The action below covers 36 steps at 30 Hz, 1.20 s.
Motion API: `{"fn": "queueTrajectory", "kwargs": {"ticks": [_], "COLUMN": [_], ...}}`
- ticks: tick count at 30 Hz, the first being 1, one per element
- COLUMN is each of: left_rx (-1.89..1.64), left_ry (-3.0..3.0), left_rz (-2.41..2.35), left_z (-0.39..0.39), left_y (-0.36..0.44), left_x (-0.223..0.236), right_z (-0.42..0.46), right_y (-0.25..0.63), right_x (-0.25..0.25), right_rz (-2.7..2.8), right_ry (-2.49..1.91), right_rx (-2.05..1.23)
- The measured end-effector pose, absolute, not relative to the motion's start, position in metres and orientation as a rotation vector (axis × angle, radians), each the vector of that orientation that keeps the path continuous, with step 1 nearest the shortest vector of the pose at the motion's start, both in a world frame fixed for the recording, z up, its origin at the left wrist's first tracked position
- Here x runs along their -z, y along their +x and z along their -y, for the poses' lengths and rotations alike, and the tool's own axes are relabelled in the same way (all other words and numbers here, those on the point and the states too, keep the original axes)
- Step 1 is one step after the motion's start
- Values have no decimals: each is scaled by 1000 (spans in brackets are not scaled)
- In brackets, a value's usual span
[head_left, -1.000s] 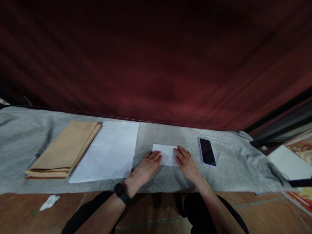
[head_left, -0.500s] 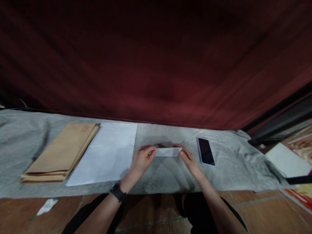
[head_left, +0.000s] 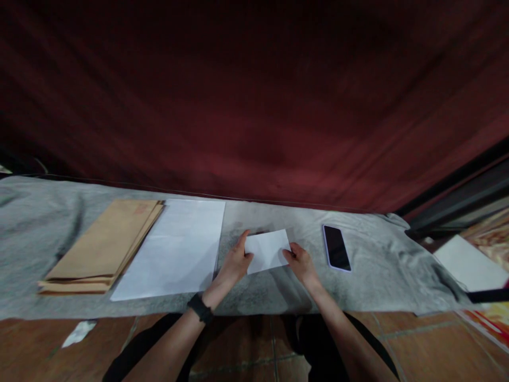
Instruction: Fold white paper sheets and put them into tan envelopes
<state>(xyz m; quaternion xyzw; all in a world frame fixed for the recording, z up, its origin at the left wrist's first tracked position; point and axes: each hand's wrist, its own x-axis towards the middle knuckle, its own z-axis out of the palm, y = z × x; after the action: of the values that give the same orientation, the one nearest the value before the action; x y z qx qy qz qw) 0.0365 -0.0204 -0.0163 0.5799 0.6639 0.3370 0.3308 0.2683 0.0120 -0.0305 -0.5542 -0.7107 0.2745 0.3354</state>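
Between my two hands is a small white piece of folded paper (head_left: 267, 251), its broad face turned up toward me and slightly tilted. My left hand (head_left: 237, 260) pinches its left edge, thumb on top. On the opposite edge, my right hand (head_left: 300, 261) grips it with the thumb over the face and the fingers behind. To the left lie large white sheets of paper (head_left: 175, 246), flat on the grey cloth (head_left: 377, 265). Brown paper envelopes (head_left: 103, 239) are stacked beside the sheets, at their left.
A phone (head_left: 337, 248) with a pale purple case lies right of my right hand. Behind the cloth-covered surface hangs a dark red curtain (head_left: 254, 132). A scrap of white paper (head_left: 78, 333) is on the tiled floor (head_left: 238, 350). A white board-like item (head_left: 471, 262) stands at far right.
The folded white paper has turned from nearly edge-on to showing its broad face. Both hands have shifted their hold, with the thumbs now on its face.
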Motion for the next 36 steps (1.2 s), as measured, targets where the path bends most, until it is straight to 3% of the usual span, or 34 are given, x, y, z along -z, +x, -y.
{"fn": "queueTrajectory", "kwargs": {"ticks": [7, 14, 23, 36], "left_rx": [-821, -865, -845, -535], "left_ry": [1862, 1798, 1802, 2025], "left_rz": [-1811, -1833, -1854, -2159], "left_z": [19, 13, 13, 29], "left_y": [39, 42, 40, 48], "left_x": [20, 23, 14, 6], "right_z": [-2, 19, 15, 6], "right_y": [259, 224, 229, 250], "right_x": [23, 28, 43, 41], "right_rz": [2070, 2554, 2471, 2430], "right_ry": [-1471, -1107, -1420, -1649], "right_rx": [-315, -288, -93, -31]}}
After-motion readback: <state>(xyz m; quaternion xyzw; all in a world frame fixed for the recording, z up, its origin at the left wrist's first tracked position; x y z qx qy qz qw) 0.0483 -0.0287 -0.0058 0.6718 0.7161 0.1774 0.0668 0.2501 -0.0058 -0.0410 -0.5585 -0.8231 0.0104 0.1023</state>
